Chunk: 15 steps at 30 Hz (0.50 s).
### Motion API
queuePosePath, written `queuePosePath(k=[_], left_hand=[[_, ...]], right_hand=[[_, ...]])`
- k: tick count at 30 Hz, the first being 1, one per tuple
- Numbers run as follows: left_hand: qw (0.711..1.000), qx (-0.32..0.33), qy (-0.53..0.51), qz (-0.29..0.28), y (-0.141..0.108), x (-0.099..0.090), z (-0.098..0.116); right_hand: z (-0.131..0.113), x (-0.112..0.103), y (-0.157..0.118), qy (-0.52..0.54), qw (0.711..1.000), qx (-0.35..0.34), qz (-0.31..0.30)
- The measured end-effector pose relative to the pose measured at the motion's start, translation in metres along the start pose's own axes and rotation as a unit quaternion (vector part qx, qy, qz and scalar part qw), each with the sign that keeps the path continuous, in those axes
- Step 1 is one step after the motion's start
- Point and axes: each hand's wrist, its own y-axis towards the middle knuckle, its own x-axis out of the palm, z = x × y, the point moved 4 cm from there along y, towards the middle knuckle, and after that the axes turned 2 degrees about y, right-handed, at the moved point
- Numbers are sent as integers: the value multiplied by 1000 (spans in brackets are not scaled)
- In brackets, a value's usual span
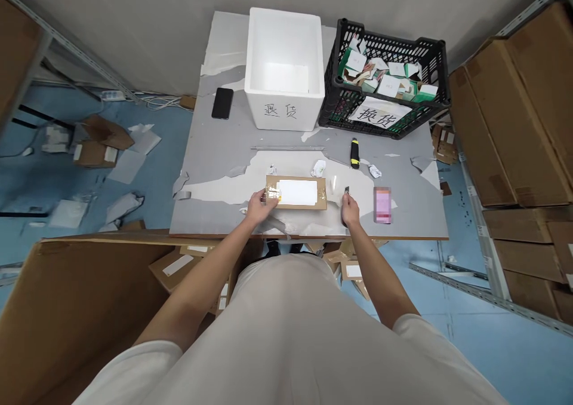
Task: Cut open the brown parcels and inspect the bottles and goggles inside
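A small flat cardboard box (320, 195) with a white label on top and clear tape on its left end lies near the table's front edge. My left hand (260, 206) grips the box's left end, thumb at the top edge. To the right of the box, and apart from it, my right hand (350, 209) is closed around a box cutter (347, 190). Only the cutter's tip shows clearly, pointing away from me. A pink-screened phone (382, 205) lies right of that hand. Farther back rests a black-and-yellow tool (354, 153), perhaps another cutter.
At the back of the worn grey table (201, 148) stand a white foam bin (286, 111) and a black crate (329, 97) of small cartons. A dark phone (222, 103) lies left of the bin. A large open carton (80, 297) flanks me on the left.
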Motion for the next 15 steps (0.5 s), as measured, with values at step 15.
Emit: queuePosePath(k=[15], left_hand=[[967, 178, 91, 156, -23, 1, 12]], right_hand=[[28, -12, 4, -133, 989, 53, -26]])
